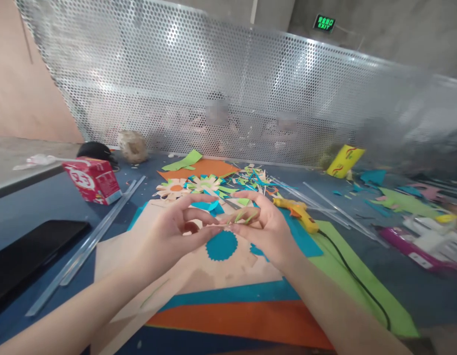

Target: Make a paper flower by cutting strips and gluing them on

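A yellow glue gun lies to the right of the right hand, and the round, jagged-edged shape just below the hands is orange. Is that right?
Not quite: the round, jagged-edged shape is blue, as the head view shows. The yellow glue gun does lie to the right of the right hand.

Craft workshop: glue gun, scraps

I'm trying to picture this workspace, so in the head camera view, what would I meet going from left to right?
Black phone, red box, left hand, blue scalloped circle, right hand, yellow glue gun, yellow printed object, purple item.
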Tool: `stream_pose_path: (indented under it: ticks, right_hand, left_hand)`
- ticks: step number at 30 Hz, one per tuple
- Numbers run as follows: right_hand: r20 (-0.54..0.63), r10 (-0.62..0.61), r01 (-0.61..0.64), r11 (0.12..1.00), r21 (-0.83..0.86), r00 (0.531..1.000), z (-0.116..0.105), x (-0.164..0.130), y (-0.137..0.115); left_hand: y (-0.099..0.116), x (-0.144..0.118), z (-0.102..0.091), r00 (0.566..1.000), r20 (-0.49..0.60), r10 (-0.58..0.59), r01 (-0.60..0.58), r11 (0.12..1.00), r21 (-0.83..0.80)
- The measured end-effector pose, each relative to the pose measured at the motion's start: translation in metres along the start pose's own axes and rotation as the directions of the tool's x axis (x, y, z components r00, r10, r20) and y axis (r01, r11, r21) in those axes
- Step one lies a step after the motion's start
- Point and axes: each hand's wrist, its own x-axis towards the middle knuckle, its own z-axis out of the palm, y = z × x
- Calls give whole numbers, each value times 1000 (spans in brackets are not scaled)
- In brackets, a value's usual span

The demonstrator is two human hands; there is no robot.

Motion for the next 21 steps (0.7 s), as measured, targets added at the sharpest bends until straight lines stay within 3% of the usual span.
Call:
stream_pose_path:
  ticks: [11, 21]
  right_hand:
    - [56, -28, 28, 1000, 9, 998, -4, 4, 7]
    - [57, 13, -9, 998, -61, 998, -5, 9, 8]
  left_hand:
    - [-3, 3, -2, 998, -23, 65, -62, 993, 102]
    - [-3, 6, 0, 1000, -5, -8, 9, 994, 104]
